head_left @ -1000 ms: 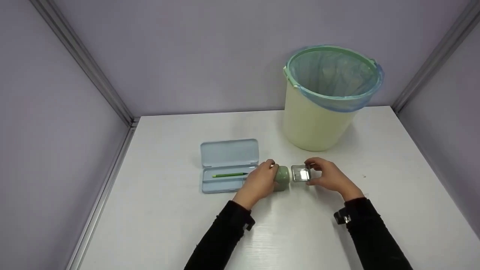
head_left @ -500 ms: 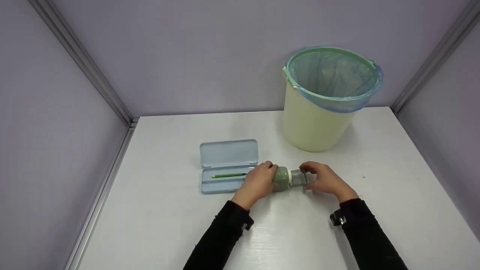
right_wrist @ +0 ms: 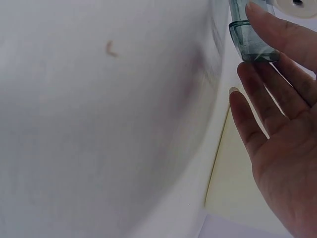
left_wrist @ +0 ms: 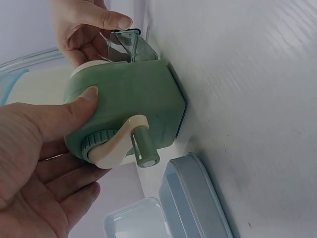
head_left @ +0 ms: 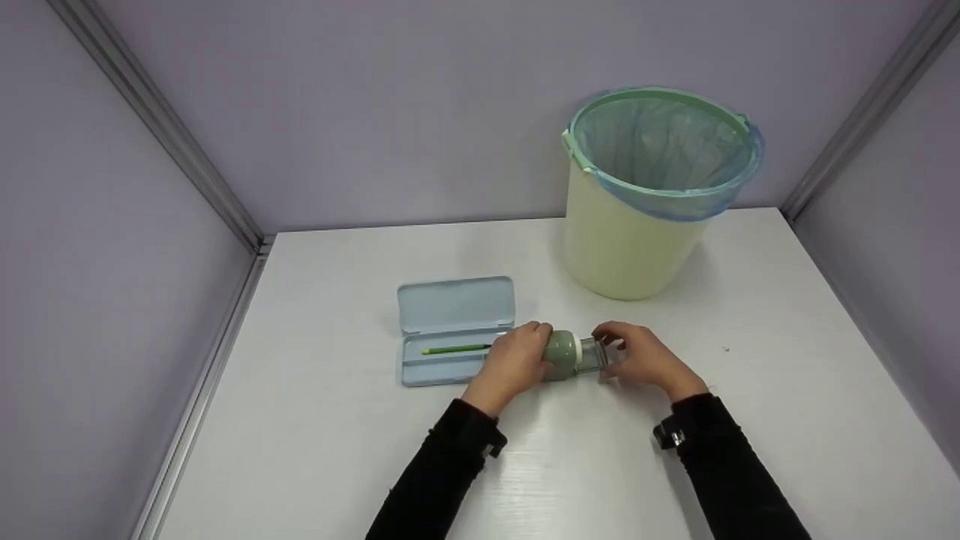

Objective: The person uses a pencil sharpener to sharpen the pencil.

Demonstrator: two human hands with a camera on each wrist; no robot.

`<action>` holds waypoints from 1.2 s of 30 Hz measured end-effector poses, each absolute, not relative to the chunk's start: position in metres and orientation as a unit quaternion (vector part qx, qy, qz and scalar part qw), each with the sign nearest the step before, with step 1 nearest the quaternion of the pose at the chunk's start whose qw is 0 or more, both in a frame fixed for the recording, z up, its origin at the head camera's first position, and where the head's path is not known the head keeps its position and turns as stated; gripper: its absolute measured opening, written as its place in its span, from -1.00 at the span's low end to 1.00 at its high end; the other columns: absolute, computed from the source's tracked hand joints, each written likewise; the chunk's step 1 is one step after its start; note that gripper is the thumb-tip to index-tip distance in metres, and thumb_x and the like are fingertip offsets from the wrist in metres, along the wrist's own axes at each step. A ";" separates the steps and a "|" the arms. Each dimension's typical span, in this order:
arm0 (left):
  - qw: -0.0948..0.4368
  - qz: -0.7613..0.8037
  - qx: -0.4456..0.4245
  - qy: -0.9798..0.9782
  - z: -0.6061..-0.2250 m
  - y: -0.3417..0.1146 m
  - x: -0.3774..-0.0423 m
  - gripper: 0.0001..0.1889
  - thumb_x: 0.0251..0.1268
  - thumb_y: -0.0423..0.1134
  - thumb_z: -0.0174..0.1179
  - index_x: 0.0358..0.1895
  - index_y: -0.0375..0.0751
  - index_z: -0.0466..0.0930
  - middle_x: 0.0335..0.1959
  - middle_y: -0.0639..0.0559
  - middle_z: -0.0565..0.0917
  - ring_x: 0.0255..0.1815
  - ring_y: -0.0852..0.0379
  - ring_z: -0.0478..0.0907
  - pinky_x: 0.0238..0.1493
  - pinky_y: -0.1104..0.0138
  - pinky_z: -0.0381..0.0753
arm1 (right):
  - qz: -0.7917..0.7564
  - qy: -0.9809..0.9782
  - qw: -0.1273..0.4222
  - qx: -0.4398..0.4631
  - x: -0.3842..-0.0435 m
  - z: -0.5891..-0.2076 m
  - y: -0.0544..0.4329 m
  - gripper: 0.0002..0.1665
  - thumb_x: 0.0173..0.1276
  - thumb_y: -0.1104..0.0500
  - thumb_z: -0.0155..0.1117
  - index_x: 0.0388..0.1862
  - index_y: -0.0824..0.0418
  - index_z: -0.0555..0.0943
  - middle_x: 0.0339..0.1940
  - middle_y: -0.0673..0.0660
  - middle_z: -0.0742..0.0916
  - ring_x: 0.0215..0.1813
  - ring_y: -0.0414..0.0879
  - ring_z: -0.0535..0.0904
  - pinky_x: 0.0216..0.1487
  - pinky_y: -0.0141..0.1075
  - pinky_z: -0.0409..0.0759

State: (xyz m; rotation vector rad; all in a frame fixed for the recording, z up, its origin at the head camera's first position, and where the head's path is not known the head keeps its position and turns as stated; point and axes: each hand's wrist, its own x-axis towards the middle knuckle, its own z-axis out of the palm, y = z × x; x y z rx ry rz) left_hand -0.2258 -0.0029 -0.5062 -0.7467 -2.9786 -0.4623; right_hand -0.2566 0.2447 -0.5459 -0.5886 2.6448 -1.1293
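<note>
My left hand grips a green hand-crank pencil sharpener on the white table. The left wrist view shows the thumb on its body and the fingers beneath, beside a cream crank with a green knob. At the sharpener's right end, my right hand pinches a clear shavings drawer between thumb and fingers. Part of the drawer overlaps the sharpener's cream front. In the right wrist view, the thumb lies on the drawer and the fingertips reach its far end.
Left of the sharpener lies an open light-blue pencil case with a green pencil in it. A cream bin with a blue liner stands behind the right hand. A small speck lies on the table to the right.
The right hand has moved left with the shavings drawer, closing the gap to the sharpener's front end. The drawer has also turned in the fingers. The left hand keeps its grip almost unmoved.
</note>
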 end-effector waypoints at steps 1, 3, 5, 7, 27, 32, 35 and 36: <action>0.018 -0.152 -0.239 -0.959 -0.506 -0.003 -0.226 -0.54 0.10 -0.22 0.44 0.08 -0.24 0.56 -0.07 -0.05 0.65 -0.13 0.03 0.63 -0.16 0.20 0.61 | -0.384 0.895 0.103 -0.200 -0.256 -0.547 0.244 -0.23 -0.13 0.37 0.61 0.16 0.21 0.57 0.07 0.12 0.66 0.13 0.08 0.55 0.17 0.01 0.48; 0.016 -0.157 -0.234 -0.959 -0.507 -0.003 -0.226 -0.57 0.08 -0.22 0.44 0.03 -0.22 0.57 -0.11 -0.03 0.65 -0.16 0.04 0.63 -0.19 0.20 0.61 | -0.387 0.894 0.104 -0.201 -0.257 -0.550 0.241 -0.22 -0.14 0.34 0.64 0.15 0.19 0.58 0.06 0.08 0.66 0.13 0.06 0.55 0.16 -0.01 0.48; 0.013 -0.157 -0.230 -0.960 -0.507 -0.003 -0.226 -0.58 0.08 -0.20 0.45 0.02 -0.21 0.58 -0.11 -0.03 0.66 -0.17 0.04 0.63 -0.19 0.19 0.61 | -0.392 0.892 0.106 -0.201 -0.258 -0.552 0.239 -0.22 -0.16 0.32 0.65 0.14 0.17 0.59 0.05 0.05 0.67 0.13 0.04 0.55 0.16 -0.02 0.48; 0.010 -0.155 -0.228 -0.961 -0.507 -0.003 -0.226 -0.57 0.08 -0.19 0.45 0.02 -0.21 0.58 -0.10 -0.03 0.66 -0.16 0.04 0.62 -0.18 0.19 0.61 | -0.396 0.890 0.106 -0.200 -0.258 -0.553 0.237 -0.22 -0.17 0.31 0.66 0.14 0.15 0.59 0.05 0.03 0.67 0.13 0.03 0.55 0.16 -0.03 0.48; 0.032 -0.150 -0.231 -0.961 -0.508 -0.004 -0.226 -0.60 0.08 -0.21 0.45 -0.01 -0.25 0.61 -0.15 -0.05 0.68 -0.14 0.04 0.62 -0.18 0.21 0.60 | -0.412 0.881 0.128 -0.194 -0.262 -0.554 0.233 -0.24 -0.15 0.31 0.65 0.13 0.14 0.59 0.02 0.04 0.67 -0.05 -0.02 0.59 -0.08 -0.14 0.55; 0.023 -0.158 -0.231 -0.960 -0.507 -0.003 -0.225 -0.58 0.09 -0.21 0.44 0.02 -0.25 0.60 -0.12 -0.06 0.67 -0.12 0.03 0.62 -0.13 0.21 0.60 | -0.415 0.879 0.135 -0.193 -0.259 -0.556 0.226 -0.20 -0.14 0.30 0.66 0.17 0.17 0.56 -0.02 0.05 0.67 -0.06 -0.03 0.60 -0.08 -0.13 0.56; 0.021 -0.161 -0.231 -0.959 -0.508 -0.002 -0.225 -0.56 0.09 -0.20 0.44 0.04 -0.25 0.59 -0.10 -0.07 0.67 -0.11 0.02 0.62 -0.11 0.20 0.60 | -0.414 0.880 0.131 -0.193 -0.257 -0.556 0.220 -0.19 -0.15 0.30 0.66 0.17 0.19 0.56 -0.06 0.04 0.68 -0.07 -0.03 0.61 -0.08 -0.13 0.56; 0.022 -0.161 -0.231 -0.959 -0.508 -0.002 -0.225 -0.56 0.09 -0.19 0.44 0.04 -0.24 0.59 -0.10 -0.07 0.67 -0.11 0.02 0.62 -0.12 0.20 0.60 | -0.414 0.880 0.130 -0.194 -0.257 -0.555 0.218 -0.20 -0.15 0.30 0.66 0.16 0.20 0.55 -0.07 0.04 0.68 -0.08 -0.03 0.60 -0.08 -0.12 0.56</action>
